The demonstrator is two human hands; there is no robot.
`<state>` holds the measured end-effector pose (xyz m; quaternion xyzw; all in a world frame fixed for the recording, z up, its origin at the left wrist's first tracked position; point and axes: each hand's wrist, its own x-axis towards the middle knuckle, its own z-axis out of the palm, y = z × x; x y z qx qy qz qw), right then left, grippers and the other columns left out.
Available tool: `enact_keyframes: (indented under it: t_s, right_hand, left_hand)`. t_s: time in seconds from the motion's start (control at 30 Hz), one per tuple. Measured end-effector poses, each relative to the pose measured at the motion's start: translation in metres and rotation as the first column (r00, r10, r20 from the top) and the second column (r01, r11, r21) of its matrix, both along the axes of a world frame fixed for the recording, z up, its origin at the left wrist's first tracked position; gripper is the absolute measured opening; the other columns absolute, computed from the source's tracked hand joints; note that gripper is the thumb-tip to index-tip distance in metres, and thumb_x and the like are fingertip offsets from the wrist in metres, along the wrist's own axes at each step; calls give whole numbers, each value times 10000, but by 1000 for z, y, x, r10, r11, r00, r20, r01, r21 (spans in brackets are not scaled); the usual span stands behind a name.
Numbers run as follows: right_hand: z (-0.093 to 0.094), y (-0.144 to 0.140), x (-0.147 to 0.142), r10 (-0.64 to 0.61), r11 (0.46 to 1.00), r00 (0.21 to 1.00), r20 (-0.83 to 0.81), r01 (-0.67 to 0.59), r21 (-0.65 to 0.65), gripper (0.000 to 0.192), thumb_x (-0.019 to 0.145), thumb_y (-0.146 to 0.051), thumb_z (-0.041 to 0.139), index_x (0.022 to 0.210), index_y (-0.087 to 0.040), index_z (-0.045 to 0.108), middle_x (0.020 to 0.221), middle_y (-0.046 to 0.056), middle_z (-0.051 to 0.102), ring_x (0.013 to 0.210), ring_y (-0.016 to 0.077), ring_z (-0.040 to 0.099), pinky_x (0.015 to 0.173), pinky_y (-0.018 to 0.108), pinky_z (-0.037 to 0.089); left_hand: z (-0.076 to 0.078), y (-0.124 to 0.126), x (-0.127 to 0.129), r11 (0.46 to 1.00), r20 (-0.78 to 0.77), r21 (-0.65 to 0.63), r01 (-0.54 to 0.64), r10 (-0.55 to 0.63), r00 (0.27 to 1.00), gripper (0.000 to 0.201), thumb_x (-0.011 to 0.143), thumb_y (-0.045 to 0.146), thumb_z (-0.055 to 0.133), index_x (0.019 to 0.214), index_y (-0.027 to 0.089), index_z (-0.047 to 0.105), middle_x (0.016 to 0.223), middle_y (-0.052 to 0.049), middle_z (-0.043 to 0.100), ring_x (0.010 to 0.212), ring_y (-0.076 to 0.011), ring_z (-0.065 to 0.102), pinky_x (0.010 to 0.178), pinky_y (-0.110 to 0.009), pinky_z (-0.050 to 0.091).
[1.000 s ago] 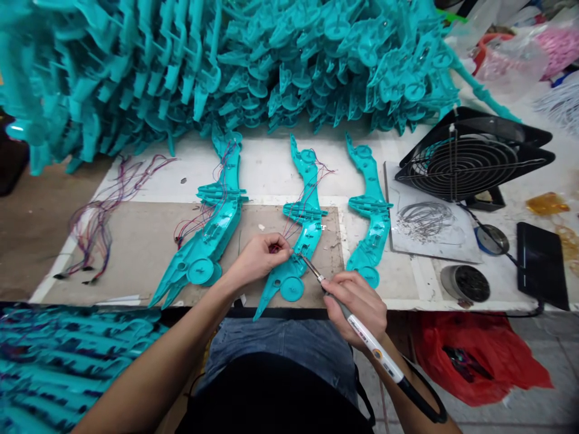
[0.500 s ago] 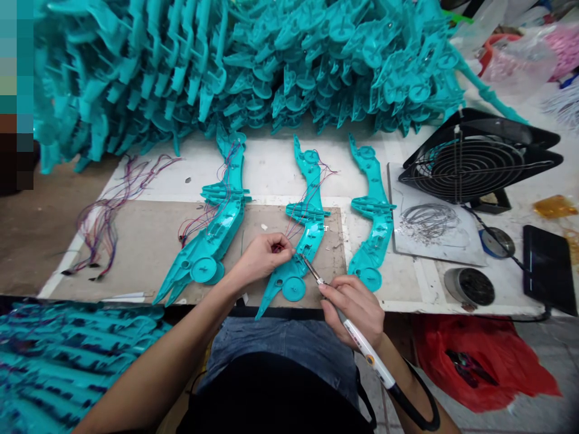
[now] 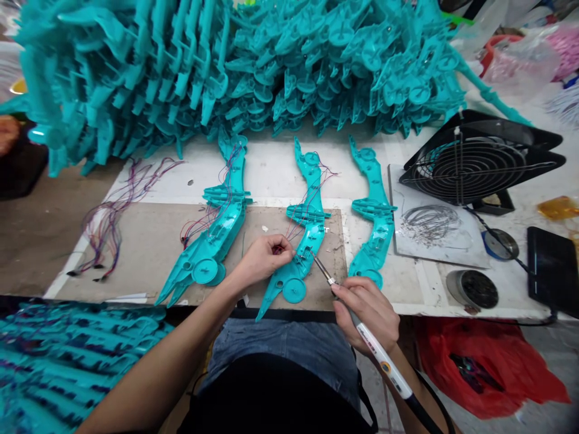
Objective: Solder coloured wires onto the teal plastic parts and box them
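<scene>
Head view, left hand (image 3: 262,260) fingers pinching half-hidden wires (image 3: 277,247), right hand (image 3: 368,310) gripping soldering iron (image 3: 357,319).

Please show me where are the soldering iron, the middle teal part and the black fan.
soldering iron (image 3: 379,357), head view: on its white handle.
middle teal part (image 3: 309,214), head view: on its ribbed middle section.
black fan (image 3: 470,163), head view: on its wire grille.

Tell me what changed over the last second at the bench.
The right hand drew the soldering iron slightly right and back; its tip, earlier at the middle teal shell, now sits just off the shell's right edge. The left hand kept pinching the red wires against that shell. The other two shells, the fan and the solder coil stayed put.
</scene>
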<state>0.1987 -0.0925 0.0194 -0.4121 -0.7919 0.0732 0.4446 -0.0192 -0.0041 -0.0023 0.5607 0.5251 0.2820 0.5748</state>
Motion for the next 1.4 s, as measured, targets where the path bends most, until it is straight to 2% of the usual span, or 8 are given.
enact_keyframes:
  t_s: [0.3, 0.77, 1.07, 1.4]
  right_hand:
    - [-9, 0, -4, 82, 997, 997, 2, -82, -8, 384, 759, -49, 627, 1128, -157, 619, 725, 42, 649, 750, 180, 624, 674, 329, 567]
    - [-16, -1, -8, 98, 994, 992, 76, -101, 37, 402, 760, -45, 643, 1150, -136, 610, 724, 42, 630, 775, 180, 616, 686, 328, 572]
    - [-10, -2, 1, 17, 995, 998, 59, -23, 98, 404, 741, -24, 656, 1131, -128, 625, 723, 51, 626, 756, 179, 619, 664, 334, 582]
    - [-2, 2, 7, -34, 995, 999, 4, 33, 96, 404, 760, -27, 638, 1144, -153, 634, 713, 42, 627, 751, 180, 622, 644, 339, 573]
  left_hand:
    - [1, 0, 2, 1000, -6, -7, -2, 2, 1000, 137, 687, 272, 619, 660, 138, 614, 607, 21, 555, 561, -88, 436, 519, -205, 325]
    - [6, 0, 4, 999, 1, -27, -25, 25, 1000, 153, 664, 295, 622, 644, 144, 601, 571, 39, 537, 536, -78, 425, 509, -191, 334]
    - [6, 0, 4, 999, 13, -29, -34, 34, 999, 159, 657, 297, 624, 641, 140, 598, 583, 28, 550, 548, -84, 449, 516, -194, 346]
    - [5, -1, 4, 1000, 6, -19, -19, 19, 1000, 130, 667, 261, 616, 648, 134, 592, 603, 26, 556, 560, -82, 457, 524, -194, 348]
